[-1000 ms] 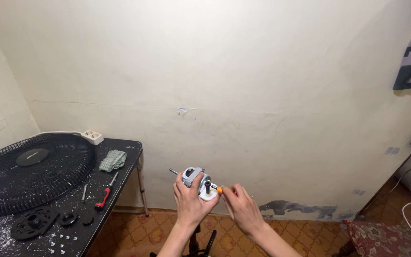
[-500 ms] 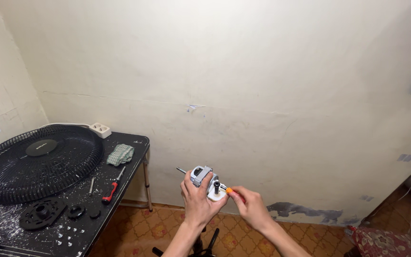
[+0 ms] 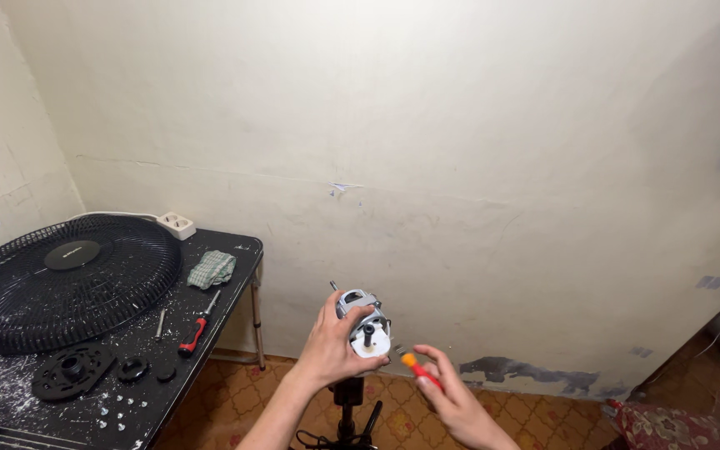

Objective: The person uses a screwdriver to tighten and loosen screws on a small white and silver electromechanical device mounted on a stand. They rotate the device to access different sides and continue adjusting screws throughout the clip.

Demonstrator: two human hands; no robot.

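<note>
Cream wall (image 3: 460,125); black table (image 3: 227,275) | left hand (image 3: 331,346) grasps grey motor (image 3: 362,321); right hand (image 3: 452,396) grasps orange screwdriver (image 3: 417,367)

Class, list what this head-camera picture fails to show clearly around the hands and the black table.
- Motor unit: its near side is covered by the left hand.
- Screwdriver: its handle is hidden in the right hand.
- Screws on the table: too small to count.
- Fan grille: cut by the left edge.
</note>
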